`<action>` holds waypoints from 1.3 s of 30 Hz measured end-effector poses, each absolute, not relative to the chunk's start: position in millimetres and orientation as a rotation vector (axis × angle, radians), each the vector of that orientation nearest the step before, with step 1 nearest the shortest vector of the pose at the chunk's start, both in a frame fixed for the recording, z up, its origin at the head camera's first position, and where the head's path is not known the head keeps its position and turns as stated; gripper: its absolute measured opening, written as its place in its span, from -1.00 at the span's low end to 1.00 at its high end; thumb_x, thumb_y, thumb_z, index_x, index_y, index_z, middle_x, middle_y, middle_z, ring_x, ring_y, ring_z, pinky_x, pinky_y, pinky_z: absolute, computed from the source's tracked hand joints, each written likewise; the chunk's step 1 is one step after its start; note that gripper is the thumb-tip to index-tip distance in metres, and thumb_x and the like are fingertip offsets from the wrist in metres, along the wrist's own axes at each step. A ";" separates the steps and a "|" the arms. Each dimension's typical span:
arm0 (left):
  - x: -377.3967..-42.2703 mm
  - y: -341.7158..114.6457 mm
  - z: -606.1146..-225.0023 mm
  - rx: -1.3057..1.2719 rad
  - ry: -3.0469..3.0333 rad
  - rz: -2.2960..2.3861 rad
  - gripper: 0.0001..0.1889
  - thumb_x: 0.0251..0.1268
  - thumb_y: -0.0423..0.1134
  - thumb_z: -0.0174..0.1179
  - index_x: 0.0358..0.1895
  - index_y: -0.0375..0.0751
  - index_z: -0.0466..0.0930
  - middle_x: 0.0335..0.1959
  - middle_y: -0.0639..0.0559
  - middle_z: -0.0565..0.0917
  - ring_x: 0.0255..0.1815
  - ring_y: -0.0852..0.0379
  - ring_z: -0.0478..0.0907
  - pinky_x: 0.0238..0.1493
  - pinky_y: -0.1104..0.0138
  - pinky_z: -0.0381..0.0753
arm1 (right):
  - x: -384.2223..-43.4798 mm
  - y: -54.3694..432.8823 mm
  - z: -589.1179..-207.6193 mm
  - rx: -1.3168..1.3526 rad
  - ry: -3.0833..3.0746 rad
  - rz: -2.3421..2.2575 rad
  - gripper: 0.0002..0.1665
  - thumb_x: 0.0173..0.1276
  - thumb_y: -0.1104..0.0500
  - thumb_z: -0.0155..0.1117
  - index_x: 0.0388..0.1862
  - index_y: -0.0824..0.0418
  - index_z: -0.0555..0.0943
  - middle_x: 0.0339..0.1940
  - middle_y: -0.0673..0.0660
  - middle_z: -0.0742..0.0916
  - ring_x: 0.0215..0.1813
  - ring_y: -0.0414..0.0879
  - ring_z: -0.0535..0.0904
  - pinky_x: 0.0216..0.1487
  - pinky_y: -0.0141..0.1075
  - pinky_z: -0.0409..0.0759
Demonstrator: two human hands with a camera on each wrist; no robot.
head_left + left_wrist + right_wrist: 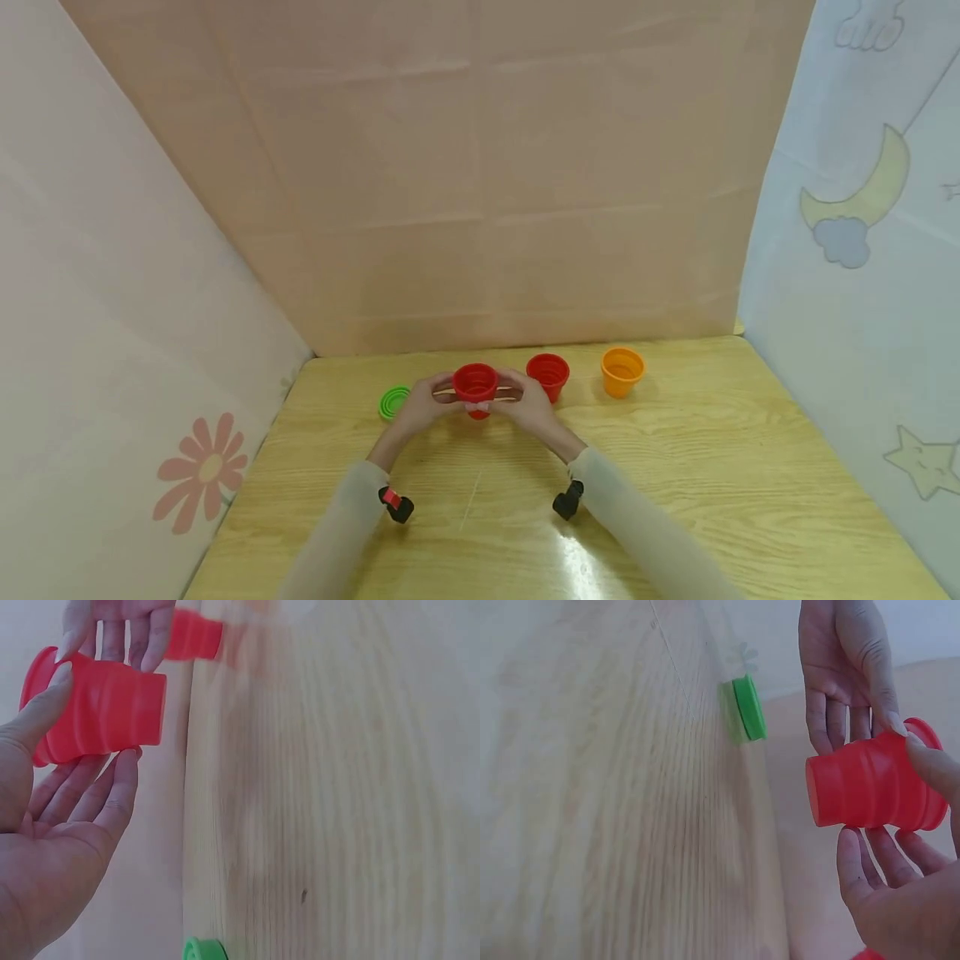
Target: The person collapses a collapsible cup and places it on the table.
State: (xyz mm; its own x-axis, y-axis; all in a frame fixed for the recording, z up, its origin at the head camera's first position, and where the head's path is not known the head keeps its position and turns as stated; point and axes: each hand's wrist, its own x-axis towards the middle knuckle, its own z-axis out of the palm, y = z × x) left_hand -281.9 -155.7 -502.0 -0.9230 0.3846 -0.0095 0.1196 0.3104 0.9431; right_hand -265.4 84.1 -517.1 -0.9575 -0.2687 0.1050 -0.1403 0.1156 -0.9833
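Both hands hold a red collapsible cup [476, 385] between them, raised above the table with its ridged wall extended. The left hand [427, 404] grips it from the left, thumb on the near side and fingers around the far side. From the right, the right hand [529, 405] grips it the same way. In the left wrist view the cup [112, 709] shows its flat base and stepped rings. A second red cup [548, 372] stands upright just behind the right hand. By the left hand lies a flat, folded green cup [393, 402], partly hidden by that hand.
An orange cup [622, 372] stands upright at the back right of the wooden table [480, 500]. A beige cloth [480, 183] hangs behind the table's back edge, and pale patterned sheets [862, 333] stand at both sides.
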 end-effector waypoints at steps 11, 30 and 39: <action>-245.9 -136.7 -502.9 0.502 2.288 1.690 -0.34 0.25 -0.17 0.54 0.42 -0.11 0.56 0.32 -0.19 0.69 0.25 -0.17 0.73 0.17 0.17 0.80 | -231.8 113.8 -509.3 -0.474 2.262 -1.871 -0.22 0.27 0.10 0.62 0.46 0.09 0.55 0.36 0.20 0.70 0.27 0.17 0.70 0.20 -0.15 0.79; -192.9 -98.8 -517.5 0.536 2.200 1.725 -0.39 0.24 -0.22 0.54 0.38 -0.02 0.61 0.26 -0.09 0.75 0.22 -0.06 0.75 0.18 0.28 0.78 | -179.3 157.2 -516.4 -0.606 2.207 -1.882 -0.20 0.25 0.19 0.62 0.46 0.17 0.54 0.36 0.30 0.69 0.21 0.18 0.72 0.20 -0.28 0.77; -182.7 -95.8 -528.0 0.547 2.171 1.698 -0.40 0.25 -0.30 0.52 0.38 -0.06 0.61 0.26 -0.12 0.74 0.21 -0.08 0.75 0.20 0.31 0.77 | -166.0 164.5 -530.1 -0.582 2.201 -1.829 -0.20 0.26 0.16 0.61 0.46 0.23 0.52 0.35 0.35 0.69 0.21 0.06 0.75 0.18 -0.28 0.78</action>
